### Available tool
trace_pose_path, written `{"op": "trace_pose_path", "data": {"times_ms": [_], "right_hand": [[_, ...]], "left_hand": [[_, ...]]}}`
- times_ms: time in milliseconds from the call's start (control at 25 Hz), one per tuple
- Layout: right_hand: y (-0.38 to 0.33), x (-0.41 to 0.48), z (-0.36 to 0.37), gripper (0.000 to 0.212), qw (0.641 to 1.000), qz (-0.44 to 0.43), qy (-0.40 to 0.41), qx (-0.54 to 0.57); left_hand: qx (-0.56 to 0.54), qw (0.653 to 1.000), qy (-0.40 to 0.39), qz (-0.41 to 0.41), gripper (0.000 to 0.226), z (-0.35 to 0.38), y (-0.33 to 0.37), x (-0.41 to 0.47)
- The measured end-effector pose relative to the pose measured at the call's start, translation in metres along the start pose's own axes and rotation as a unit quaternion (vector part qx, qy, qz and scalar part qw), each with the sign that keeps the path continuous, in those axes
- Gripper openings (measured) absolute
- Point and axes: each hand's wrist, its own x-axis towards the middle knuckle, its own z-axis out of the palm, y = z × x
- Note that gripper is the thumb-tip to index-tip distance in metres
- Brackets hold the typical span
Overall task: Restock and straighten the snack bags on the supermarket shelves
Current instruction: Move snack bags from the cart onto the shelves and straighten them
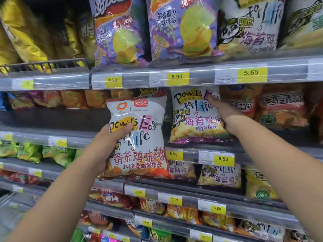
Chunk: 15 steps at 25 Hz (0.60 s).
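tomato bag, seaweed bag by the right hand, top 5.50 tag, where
tomato bag (pixel 143 142), head view, front middle
seaweed bag (pixel 190 117), head view, front middle
top 5.50 tag (pixel 251 72), head view, yellow part

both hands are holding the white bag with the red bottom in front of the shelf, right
No, only the left hand holds the red-bottomed bag in front of the shelf; the head view shows the right hand touching the purple-bottomed bag on the shelf instead.

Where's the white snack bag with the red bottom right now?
In the head view, centre-left, the red-bottomed bag is gripped in the left hand, just left of the purple-trimmed bag that the right hand touches.
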Motion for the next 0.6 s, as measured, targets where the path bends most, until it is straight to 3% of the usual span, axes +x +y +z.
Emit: {"op": "trace_pose_path", "data": {"times_ms": [120, 200, 320, 400, 480, 600], "right_hand": [[0.009, 0.004, 0.000, 0.073, 0.998, -0.056, -0.005, -0.037], [0.014, 0.003, 0.001, 0.072, 0.995, -0.076, -0.015, -0.068], [0.021, 0.002, 0.003, 0.093, 0.993, -0.047, -0.062, -0.083], [0.024, 0.006, 0.002, 0.095, 0.992, -0.027, -0.085, -0.084], [0.024, 0.010, 0.002, 0.098, 0.993, -0.031, -0.076, -0.079], [0.020, 0.014, 0.005, 0.100, 0.993, -0.050, -0.034, -0.105]], "left_hand": [[0.017, 1.000, -0.013, 0.008, 0.027, -0.002, 0.006, 0.010], [0.026, 0.999, -0.019, 0.011, 0.033, -0.004, 0.011, 0.019], [0.024, 0.999, -0.021, 0.006, 0.051, -0.006, 0.021, 0.044], [0.025, 0.999, -0.020, -0.004, 0.057, -0.002, 0.026, 0.061], [0.023, 0.999, -0.009, -0.026, 0.061, 0.005, 0.029, 0.072], [0.021, 0.999, -0.010, -0.030, 0.046, 0.014, 0.031, 0.086]]}}
